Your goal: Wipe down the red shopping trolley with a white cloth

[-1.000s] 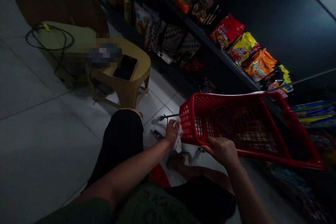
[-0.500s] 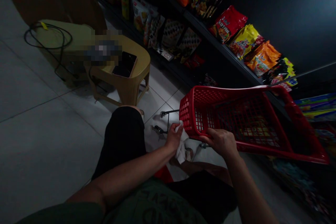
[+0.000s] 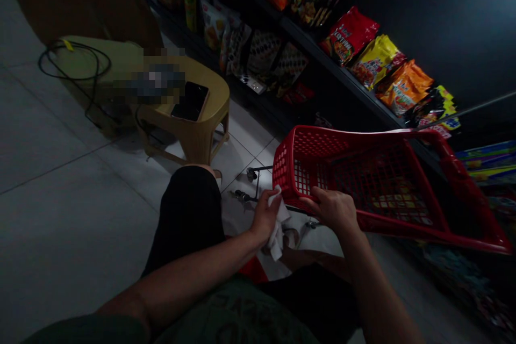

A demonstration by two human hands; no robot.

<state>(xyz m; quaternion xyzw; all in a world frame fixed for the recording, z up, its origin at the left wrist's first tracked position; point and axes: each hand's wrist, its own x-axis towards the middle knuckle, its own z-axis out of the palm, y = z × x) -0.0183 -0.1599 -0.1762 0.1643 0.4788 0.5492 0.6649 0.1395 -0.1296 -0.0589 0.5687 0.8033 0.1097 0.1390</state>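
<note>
Dim, underexposed frame. Brightest area is the tiled floor [image 3: 60,183] upper left, so light seems to come from that side; shelving [image 3: 363,97] and right edge fall to near black. Lower foreground in deep shadow, soft and noisy. Wide-angle stretch at edges. Pixelated patch over the stool [image 3: 201,123]. No glare

You hold a white cloth [image 3: 277,228] against a bright red plastic basket [image 3: 387,183] with a perforated grid pattern. Your shorts [image 3: 187,215] are black, your shirt [image 3: 237,317] dark green with faint lettering. The stool [image 3: 201,118] is tan-yellow, the floor tiles [image 3: 60,215] pale grey. Shelf packets show red [image 3: 350,37], yellow [image 3: 377,62] and orange [image 3: 405,88].
</note>
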